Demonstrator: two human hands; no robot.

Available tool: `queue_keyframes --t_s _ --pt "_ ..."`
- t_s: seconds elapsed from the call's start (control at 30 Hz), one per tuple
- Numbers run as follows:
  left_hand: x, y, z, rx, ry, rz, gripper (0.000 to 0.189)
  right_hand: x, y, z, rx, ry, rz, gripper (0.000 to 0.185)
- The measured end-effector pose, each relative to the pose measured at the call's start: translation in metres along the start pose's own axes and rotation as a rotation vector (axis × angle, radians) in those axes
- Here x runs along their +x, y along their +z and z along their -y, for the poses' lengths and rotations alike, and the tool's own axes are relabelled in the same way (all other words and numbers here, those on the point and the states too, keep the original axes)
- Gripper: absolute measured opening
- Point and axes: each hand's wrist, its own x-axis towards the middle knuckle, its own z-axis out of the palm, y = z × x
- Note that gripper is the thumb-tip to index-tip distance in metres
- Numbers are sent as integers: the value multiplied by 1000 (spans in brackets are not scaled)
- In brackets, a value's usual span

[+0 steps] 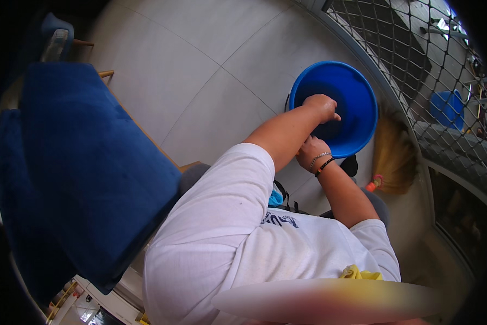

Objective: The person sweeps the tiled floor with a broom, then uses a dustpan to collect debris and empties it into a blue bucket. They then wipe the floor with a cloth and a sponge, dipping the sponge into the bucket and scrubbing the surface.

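A blue plastic bucket (pixel 359 109) stands on the tiled floor before me, its inside dark towards the bottom. Over its mouth is my left hand (pixel 321 107), fingers bent downward and wet-looking; whatever may lie under the palm is hidden. My right hand (pixel 313 153), with a chain bracelet and a black beaded bracelet at the wrist, is at the near rim of the bucket. My left forearm covers part of its fingers, so its hold cannot be made out.
A broom head with yellowish-brown bristles (pixel 393 154) lies right of the bucket, beside a metal lattice gate (pixel 406 61). Beyond the gate stands another blue container (pixel 446 107). Dark blue upholstered seating (pixel 93 162) with wooden legs takes up the left. Pale floor tiles (pixel 194 73) stretch ahead.
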Motion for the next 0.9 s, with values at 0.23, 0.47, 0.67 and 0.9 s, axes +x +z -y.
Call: queue_keyframes --t_s 0.23,0.47,0.67,0.9 --pt "5 15 4 -19 -22 -9 27 2 1 -2 30 32 72 29" --pt "12 11 22 -63 120 -69 41 -3 -3 -2 7 -14 -60 25" --pt "1 -29 55 -527 253 -275 52 0 -14 4 -15 20 -39 21" --pt "-34 -25 202 -1166 44 -572 52 13 -17 6 -68 49 34 21"
